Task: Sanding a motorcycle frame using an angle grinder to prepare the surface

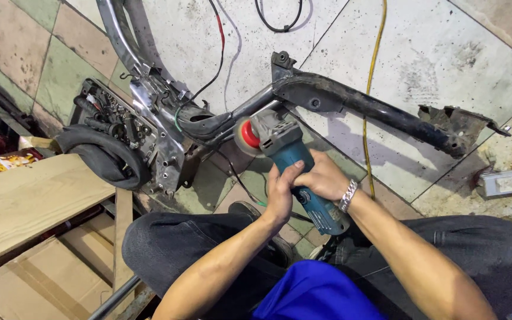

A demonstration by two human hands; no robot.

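**Desk:** Grinder (288,163) first. Where is it, and who has it?

**Photographer:** A teal angle grinder, clamped in both of the person's hands. Going left to right: the left hand (281,192) has its grip closed over the body from the near side, and the right hand (325,178), a metal bracelet (348,195) at the wrist, is closed round the same body just beside it, fingers overlapping. Two hands likely steady the tool against kickback.

**Desk:** And the working end?

**Photographer:** Ahead of the grip and up-left, the red-backed disc (246,136) sits against a dark, bare motorcycle frame (327,98) lying on the tiled floor (445,53). I can't tell whether it's spinning.

**Desk:** Surroundings?

**Photographer:** Far left of the hands, wooden boards (25,201) and a black rubber tube (99,151); beyond the right hand, a yellow cable (370,89) runs across the tiles, and well off to the right lies a small grey box (503,182).
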